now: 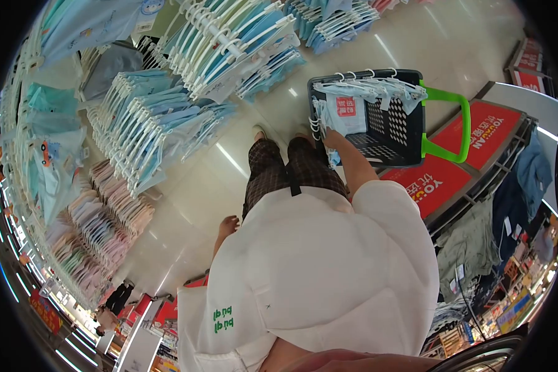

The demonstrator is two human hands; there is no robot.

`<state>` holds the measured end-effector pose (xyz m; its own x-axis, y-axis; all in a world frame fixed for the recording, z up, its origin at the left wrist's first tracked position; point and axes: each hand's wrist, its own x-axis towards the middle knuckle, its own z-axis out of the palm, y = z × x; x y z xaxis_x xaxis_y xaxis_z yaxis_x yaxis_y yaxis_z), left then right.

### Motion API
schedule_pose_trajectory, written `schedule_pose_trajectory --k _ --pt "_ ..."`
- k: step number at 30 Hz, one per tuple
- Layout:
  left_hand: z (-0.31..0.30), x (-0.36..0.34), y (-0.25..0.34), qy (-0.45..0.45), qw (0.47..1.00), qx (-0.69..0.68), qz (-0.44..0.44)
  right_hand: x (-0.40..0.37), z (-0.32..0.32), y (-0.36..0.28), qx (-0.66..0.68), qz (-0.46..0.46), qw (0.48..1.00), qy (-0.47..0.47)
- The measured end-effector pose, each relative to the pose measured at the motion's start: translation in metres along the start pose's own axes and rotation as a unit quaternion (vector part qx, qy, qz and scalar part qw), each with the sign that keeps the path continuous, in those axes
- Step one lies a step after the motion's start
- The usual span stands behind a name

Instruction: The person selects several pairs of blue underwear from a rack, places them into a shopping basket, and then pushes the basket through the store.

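My right hand (333, 140) is at the near left corner of a dark basket (409, 139) with a green handle (462, 127), beside white hanger hooks and pale blue cloth. Its fingers are mostly hidden, so its grip is unclear. Pale blue clothes (378, 88) hang on white hangers along the basket's far rim. Inside lies a light blue piece with a red label (346, 106). My left hand (229, 225) hangs low at my left side, fingers loosely curled and slightly apart, with nothing seen in it.
Racks of blue clothes (161, 118) stand on the left, with pink clothes (115, 204) below them. A display with red signs (490, 133) and dark garments is on the right. Another person (107, 319) is at the lower left. Pale shiny floor (198, 192) surrounds my feet.
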<state>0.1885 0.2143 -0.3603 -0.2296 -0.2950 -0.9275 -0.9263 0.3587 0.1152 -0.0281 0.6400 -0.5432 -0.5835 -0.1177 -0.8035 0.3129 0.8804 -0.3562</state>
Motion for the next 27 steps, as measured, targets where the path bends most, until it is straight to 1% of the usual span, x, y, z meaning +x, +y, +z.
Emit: schedule_pose_trajectory --k 1,2,3,4,6,7,8,9,11,12,13,14,15,16,17,18,19,20,21,22,24,25,27 --pt "-0.003 0.021 -0.012 -0.018 0.997 0.017 0.074 -0.011 -0.005 -0.002 -0.001 0.002 1.000 0.002" --pt "-0.005 0.035 -0.018 -0.034 0.988 0.033 0.148 -0.019 -0.009 -0.003 0.010 -0.014 0.999 0.028" --pt "-0.004 0.044 -0.012 -0.030 0.989 -0.069 0.129 -0.027 -0.013 -0.004 0.021 -0.032 0.998 0.054" --pt "-0.002 0.053 -0.001 -0.026 0.979 -0.172 0.110 -0.034 -0.015 -0.002 0.017 -0.033 0.998 0.059" --pt "-0.005 0.053 0.038 0.003 0.976 -0.151 0.156 -0.037 -0.008 0.015 0.003 -0.047 0.992 0.114" --pt "-0.006 0.045 0.061 0.015 0.970 -0.174 0.171 -0.026 0.002 0.038 0.002 -0.049 0.992 0.120" --pt "-0.005 0.041 0.082 0.026 0.962 -0.197 0.188 -0.005 0.013 0.070 -0.073 -0.096 0.989 0.081" --pt "-0.005 0.045 0.098 0.027 0.960 -0.197 0.197 0.006 0.015 0.085 -0.149 -0.142 0.978 0.042" --pt "-0.005 0.051 0.117 0.024 0.945 -0.207 0.251 -0.050 -0.022 0.074 -0.092 -0.077 0.991 0.064" --pt "-0.004 0.053 0.121 0.026 0.942 -0.209 0.261 -0.069 -0.028 0.077 -0.101 -0.083 0.989 0.061" --pt "-0.001 0.063 0.127 0.030 0.948 -0.164 0.273 -0.086 -0.038 0.086 -0.114 -0.092 0.987 0.063" --pt "0.001 0.074 0.134 0.037 0.950 -0.121 0.285 -0.082 -0.027 0.108 -0.134 -0.084 0.981 0.110" --pt "0.004 0.091 0.135 0.046 0.948 -0.109 0.295 -0.061 -0.006 0.156 -0.294 -0.242 0.917 0.120" --pt "0.006 0.091 0.142 0.040 0.949 -0.116 0.291 -0.071 -0.003 0.162 -0.290 -0.158 0.941 0.075" --pt "0.006 0.086 0.151 0.011 0.950 -0.152 0.272 0.003 0.054 0.275 -0.343 -0.303 0.887 0.061" --pt "0.006 0.082 0.160 -0.003 0.956 -0.151 0.251 -0.016 0.056 0.278 -0.306 -0.258 0.915 0.059" --pt "0.006 0.076 0.168 -0.005 0.955 -0.159 0.249 0.026 0.099 0.340 -0.306 -0.278 0.910 -0.016" --pt "0.007 0.073 0.175 -0.009 0.956 -0.165 0.243 -0.074 0.036 0.230 -0.274 -0.218 0.932 -0.088" --pt "0.007 0.072 0.180 -0.004 0.953 -0.173 0.250 -0.049 0.085 0.251 0.009 0.067 0.996 -0.065" --pt "0.006 0.072 0.185 -0.018 0.951 -0.166 0.262 -0.045 0.075 0.244 0.004 0.062 0.996 -0.060" --pt "0.005 0.069 0.194 -0.030 0.947 -0.160 0.278 -0.062 0.099 0.225 0.044 0.080 0.992 -0.091" --pt "0.004 0.064 0.198 -0.041 0.943 -0.184 0.275 -0.070 0.108 0.219 0.065 0.090 0.988 -0.106" --pt "-0.001 0.057 0.203 -0.052 0.938 -0.207 0.274 -0.065 0.106 0.184 0.110 0.112 0.978 -0.139"
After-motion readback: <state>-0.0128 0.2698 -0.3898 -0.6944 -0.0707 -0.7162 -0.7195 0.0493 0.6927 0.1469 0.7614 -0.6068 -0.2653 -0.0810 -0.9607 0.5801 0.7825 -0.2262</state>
